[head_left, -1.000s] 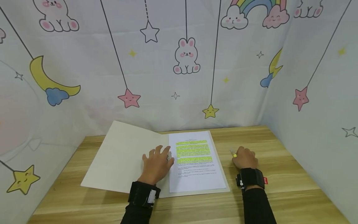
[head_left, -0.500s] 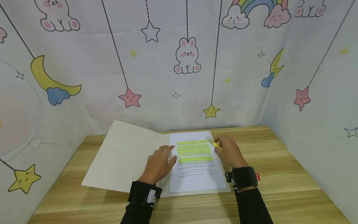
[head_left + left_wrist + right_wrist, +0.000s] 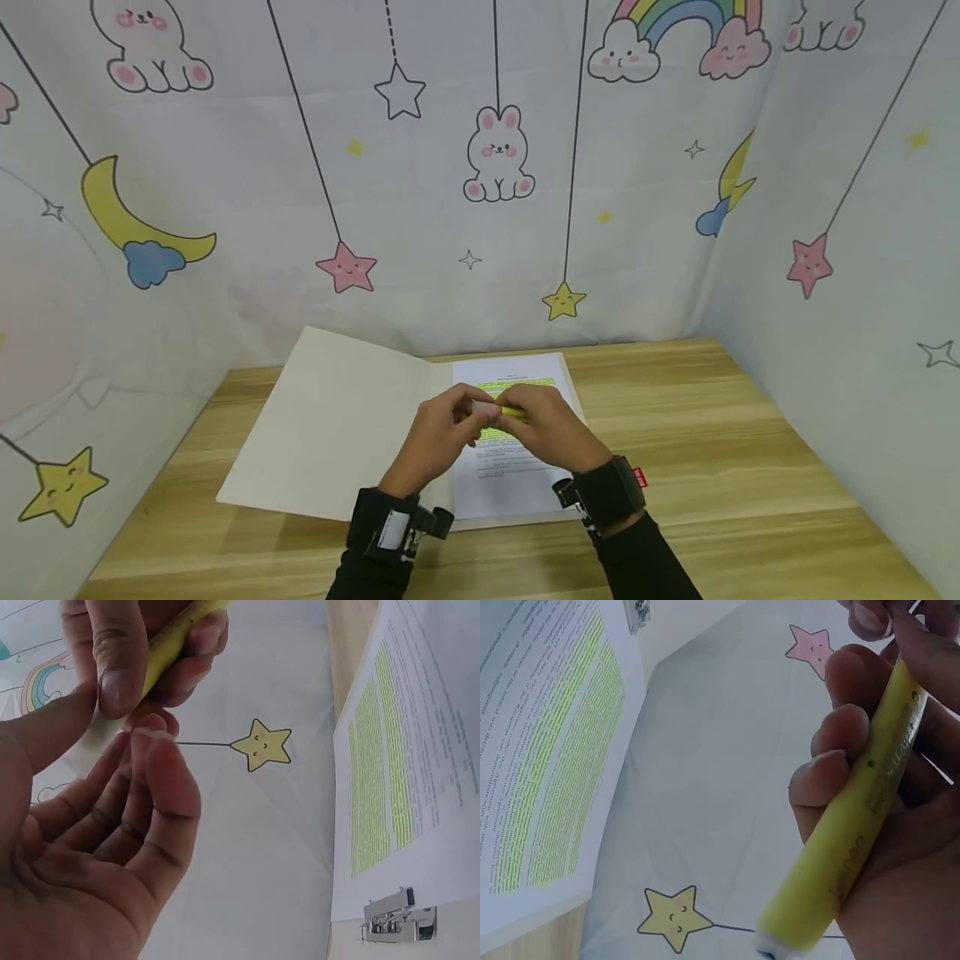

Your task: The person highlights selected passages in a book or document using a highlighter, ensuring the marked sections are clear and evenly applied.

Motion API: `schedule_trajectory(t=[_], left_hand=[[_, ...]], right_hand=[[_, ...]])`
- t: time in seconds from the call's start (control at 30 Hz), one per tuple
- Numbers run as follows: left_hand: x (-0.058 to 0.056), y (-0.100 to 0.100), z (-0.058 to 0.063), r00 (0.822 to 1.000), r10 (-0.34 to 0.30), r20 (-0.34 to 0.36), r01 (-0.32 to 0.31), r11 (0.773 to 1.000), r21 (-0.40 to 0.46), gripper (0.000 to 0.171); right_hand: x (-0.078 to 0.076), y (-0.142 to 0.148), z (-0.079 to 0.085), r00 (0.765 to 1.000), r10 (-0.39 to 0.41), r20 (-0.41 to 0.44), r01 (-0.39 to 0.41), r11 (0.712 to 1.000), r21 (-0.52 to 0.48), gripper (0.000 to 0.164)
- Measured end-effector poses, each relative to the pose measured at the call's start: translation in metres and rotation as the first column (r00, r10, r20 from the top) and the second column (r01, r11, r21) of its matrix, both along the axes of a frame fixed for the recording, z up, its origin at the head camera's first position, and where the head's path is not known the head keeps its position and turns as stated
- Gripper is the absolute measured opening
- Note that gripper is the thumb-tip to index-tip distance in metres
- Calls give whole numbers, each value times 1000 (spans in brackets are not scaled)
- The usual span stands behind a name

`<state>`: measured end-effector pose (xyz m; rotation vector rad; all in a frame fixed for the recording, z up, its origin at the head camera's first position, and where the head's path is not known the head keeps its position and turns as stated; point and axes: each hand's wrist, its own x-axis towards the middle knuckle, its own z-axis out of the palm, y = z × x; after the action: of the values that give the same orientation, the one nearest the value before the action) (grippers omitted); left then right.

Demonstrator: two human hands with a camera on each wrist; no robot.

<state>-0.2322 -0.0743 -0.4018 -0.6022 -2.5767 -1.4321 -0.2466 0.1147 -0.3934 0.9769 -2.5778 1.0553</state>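
A yellow highlighter (image 3: 851, 825) is held between both hands above the open folder. My right hand (image 3: 555, 425) wraps its fingers round the yellow barrel, which shows at full length in the right wrist view. With thumb and fingertips my left hand (image 3: 438, 433) pinches the pale, see-through cap (image 3: 91, 742) at the highlighter's other end. The fingertips of both hands meet there and partly cover the cap. Beneath them lies a printed sheet (image 3: 510, 496) with several lines marked in bright yellow; the hands hide part of it in the head view.
The cream folder (image 3: 322, 417) lies open on the wooden table (image 3: 697, 433), its left cover slightly raised. A metal clip (image 3: 397, 919) sits at the sheet's edge by the fold. A white cloth (image 3: 420, 200) with cartoon prints stands behind and at both sides.
My right hand has swung in from the table at the right, bringing the highlighter over the sheet. My left hand has lifted off the folder's clip and now grips the cap end.
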Motion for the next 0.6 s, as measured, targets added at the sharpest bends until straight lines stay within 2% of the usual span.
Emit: schedule_trajectory(t=[0.13,0.3,0.6], left_hand=[[0,0,-1,1000,-17,5,16,997,80,14],[0,-3,2,999,-36,5,35,991,132,10],[-1,-6,0,999,-18,-34,23,987,158,11]], right_hand=[[1,-2,-1,997,62,35,-62,998,11,6],[2,-2,-1,988,117,103,-116,993,-20,15],[5,-5,-4,989,123,84,-116,990,-85,28]])
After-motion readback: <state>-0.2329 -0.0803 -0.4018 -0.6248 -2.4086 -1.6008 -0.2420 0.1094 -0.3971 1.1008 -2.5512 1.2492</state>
